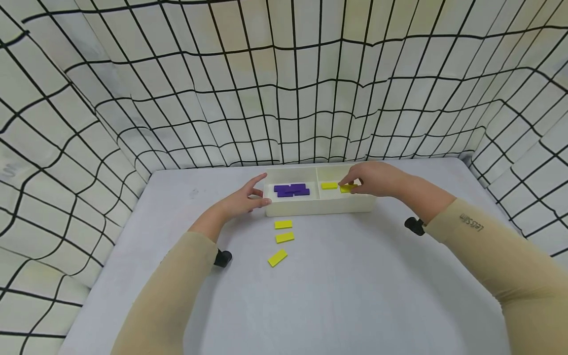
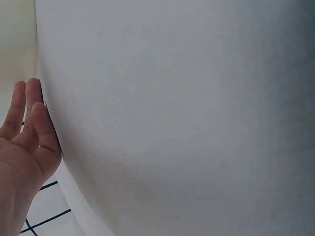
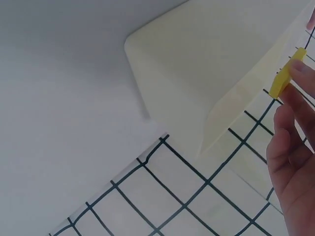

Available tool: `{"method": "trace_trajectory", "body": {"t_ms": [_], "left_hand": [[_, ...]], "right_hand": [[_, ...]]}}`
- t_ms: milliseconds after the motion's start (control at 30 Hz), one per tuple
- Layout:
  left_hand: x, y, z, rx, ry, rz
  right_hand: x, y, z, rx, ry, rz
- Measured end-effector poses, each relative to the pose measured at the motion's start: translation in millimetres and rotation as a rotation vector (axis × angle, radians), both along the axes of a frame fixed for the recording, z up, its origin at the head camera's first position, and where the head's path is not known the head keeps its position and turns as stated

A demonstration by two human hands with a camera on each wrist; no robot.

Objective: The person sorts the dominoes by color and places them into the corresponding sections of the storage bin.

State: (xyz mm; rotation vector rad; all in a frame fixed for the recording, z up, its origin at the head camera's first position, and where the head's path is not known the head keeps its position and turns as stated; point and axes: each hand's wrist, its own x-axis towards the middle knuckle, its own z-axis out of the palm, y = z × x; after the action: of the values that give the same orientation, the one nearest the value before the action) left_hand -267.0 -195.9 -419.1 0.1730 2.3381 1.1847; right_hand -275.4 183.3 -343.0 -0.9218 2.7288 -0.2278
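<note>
A white two-compartment box stands at the back of the table. My left hand is at its left end, fingers fairly straight and fingertips against the wall; the left wrist view shows this hand at its edge. Over the right compartment my right hand pinches a yellow domino-like tile between thumb and finger. Another yellow tile lies in that compartment, just left of the held one. Several purple tiles lie in a loose pile in the left compartment.
Three yellow tiles, the nearest one turned at a slant, lie in a rough column in front of the box. White cloth covers the table. A black wire grid rises behind the table and along both sides.
</note>
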Motion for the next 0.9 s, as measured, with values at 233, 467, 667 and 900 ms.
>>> {"method": "trace_trajectory", "body": {"t_ms": [233, 467, 667, 900], "left_hand": [[-0.2, -0.7, -0.9, -0.003, -0.003, 0.009], [-0.7, -0.6, -2.8, -0.007, -0.005, 0.016], [-1.8, -0.4, -4.6, -0.007, -0.004, 0.015], [-2.0, -1.5, -3.7, -0.015, 0.003, 0.004]], "right_hand": [[-16.5, -0.4, -6.6, 0.031, 0.008, 0.018], [-33.9, -5.4, -22.8, 0.108, -0.01, -0.011], [-43.5, -8.1, -33.8, 0.146, -0.013, -0.056], [-52.5, -9.3, -45.6, 0.184, 0.027, -0.035]]}}
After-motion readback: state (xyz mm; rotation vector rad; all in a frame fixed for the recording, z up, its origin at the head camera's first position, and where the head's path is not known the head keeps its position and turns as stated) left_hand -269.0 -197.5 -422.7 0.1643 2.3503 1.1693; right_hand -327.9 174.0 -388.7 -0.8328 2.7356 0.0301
